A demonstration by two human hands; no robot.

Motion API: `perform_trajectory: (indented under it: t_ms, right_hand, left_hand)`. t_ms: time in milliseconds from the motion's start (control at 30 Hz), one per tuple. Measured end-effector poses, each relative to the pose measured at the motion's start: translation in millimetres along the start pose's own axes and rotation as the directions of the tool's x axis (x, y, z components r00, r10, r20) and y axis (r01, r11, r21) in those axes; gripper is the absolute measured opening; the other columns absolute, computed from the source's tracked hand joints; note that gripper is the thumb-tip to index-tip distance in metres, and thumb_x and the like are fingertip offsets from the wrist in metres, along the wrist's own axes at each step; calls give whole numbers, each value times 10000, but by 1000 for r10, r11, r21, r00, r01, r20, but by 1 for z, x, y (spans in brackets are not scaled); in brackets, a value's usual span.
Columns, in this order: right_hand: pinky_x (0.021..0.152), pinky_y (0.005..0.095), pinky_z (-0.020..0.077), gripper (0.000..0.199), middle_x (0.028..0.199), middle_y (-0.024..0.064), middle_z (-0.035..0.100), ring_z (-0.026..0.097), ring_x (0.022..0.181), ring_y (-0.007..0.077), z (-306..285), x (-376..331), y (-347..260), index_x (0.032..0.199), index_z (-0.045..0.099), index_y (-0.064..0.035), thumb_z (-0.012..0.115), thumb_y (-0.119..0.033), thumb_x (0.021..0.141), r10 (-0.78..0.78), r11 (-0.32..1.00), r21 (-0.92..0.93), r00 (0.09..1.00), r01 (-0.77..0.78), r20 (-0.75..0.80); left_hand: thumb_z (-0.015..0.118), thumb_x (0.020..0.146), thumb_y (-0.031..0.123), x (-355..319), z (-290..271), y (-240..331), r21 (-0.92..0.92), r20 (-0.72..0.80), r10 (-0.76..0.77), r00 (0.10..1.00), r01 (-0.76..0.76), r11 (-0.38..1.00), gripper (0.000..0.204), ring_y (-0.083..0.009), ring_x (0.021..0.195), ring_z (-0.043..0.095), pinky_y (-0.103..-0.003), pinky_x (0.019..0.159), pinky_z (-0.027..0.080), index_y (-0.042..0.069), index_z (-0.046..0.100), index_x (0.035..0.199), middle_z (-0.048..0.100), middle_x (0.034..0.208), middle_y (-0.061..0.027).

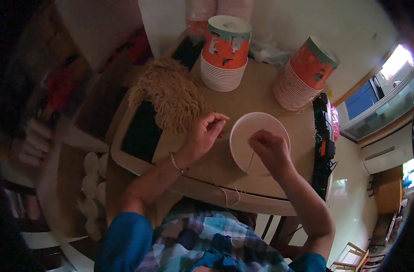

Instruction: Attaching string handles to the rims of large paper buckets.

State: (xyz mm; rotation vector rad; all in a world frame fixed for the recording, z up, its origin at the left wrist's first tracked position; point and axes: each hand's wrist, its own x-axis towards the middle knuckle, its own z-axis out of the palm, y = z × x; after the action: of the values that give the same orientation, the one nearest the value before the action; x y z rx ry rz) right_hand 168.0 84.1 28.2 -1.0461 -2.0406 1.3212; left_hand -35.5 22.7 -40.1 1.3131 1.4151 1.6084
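Note:
A white paper bucket (242, 126) stands on the table in front of me, its open mouth facing up. My right hand (272, 149) reaches over its mouth, fingertips pinched on a thin string (251, 161) that hangs down inside. To the left of the bucket, my left hand (203, 135) is held above the table with thumb and forefinger together; whatever they may hold is too small to make out. Just beyond that hand lies a thick bundle of tan strings (168, 90). A loose pale string (226, 194) droops over the table's front edge.
Nested stacks of orange paper buckets (226, 56) stand at the back, with another stack (302, 77) at the back right. A black device (324, 147) lines the table's right edge. Below left, a cardboard box (71, 181) sits beside several pale round pieces (92, 186).

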Motion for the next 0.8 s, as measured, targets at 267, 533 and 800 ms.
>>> perform_trajectory:
  t_ms: [267,533,800]
  right_hand:
    - [657,241,457,104,780,19,642,552,709,86,-6,22,26,873,653,-17,639,-118,854,144,954,233,970,-189,198]
    - [633,233,444,97,780,25,630,533,676,89,-2,29,30,882,652,-24,635,-118,867,213,867,393,941,-307,264]
    - [637,230,448,89,782,23,638,539,673,88,-1,34,26,879,655,-39,638,-126,874,216,822,460,931,-337,295]
  left_hand:
    - [504,957,54,1,11,-9,-138,150,-130,980,151,979,218,-102,911,606,-244,777,507,-1,601,1145,655,1027,-47]
    - [487,963,75,2,10,-8,-67,204,-116,972,132,989,266,-125,1037,567,-267,912,454,-20,555,1203,625,1115,-65]
    - [501,961,65,4,12,-6,-141,206,-136,969,167,976,264,-102,1027,556,-250,894,452,-19,549,1208,614,1109,-53]
